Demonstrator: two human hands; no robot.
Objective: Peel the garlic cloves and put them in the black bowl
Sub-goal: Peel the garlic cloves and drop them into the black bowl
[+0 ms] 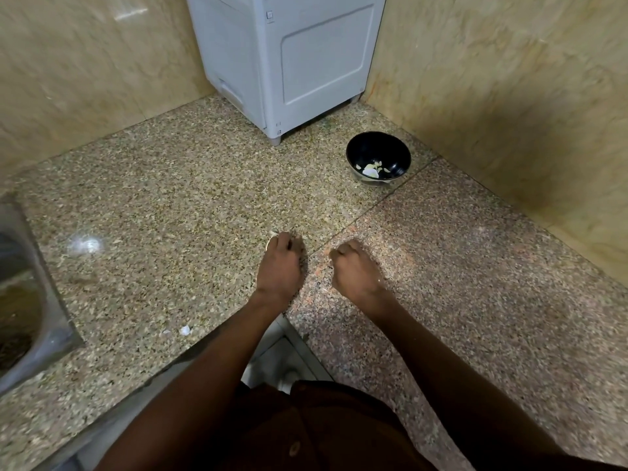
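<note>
Speckled granite worktop (170, 205), corner of a tiled wall. Left hand (279, 263) lies knuckles-up on the stone, fingers curled down over a small pale garlic clove (273, 240); only a sliver of clove and papery skin shows past the fingertips, so the exact pinch cannot be read. Right hand (353, 266) sits just beside it, fingers curled into a loose fist; whether it holds a scrap of skin is too small to tell.

Round glossy black bowl (378, 158) stands well apart, toward the far corner, near the foot of a grey-white plastic appliance (285, 62). Pale peeled pieces lie at its bottom.

Handling, as judgement: the clove is light, firm, curved, likely slick once bared; its skin is thin, dry, brittle and tears in flakes. Best hold is a thumb-and-finger pinch across the fat middle, with the other hand's nail lifting skin at the tip or root end.

White skin flakes (184, 330) lie near the front edge. Steel sink (23, 300) at far left.
</note>
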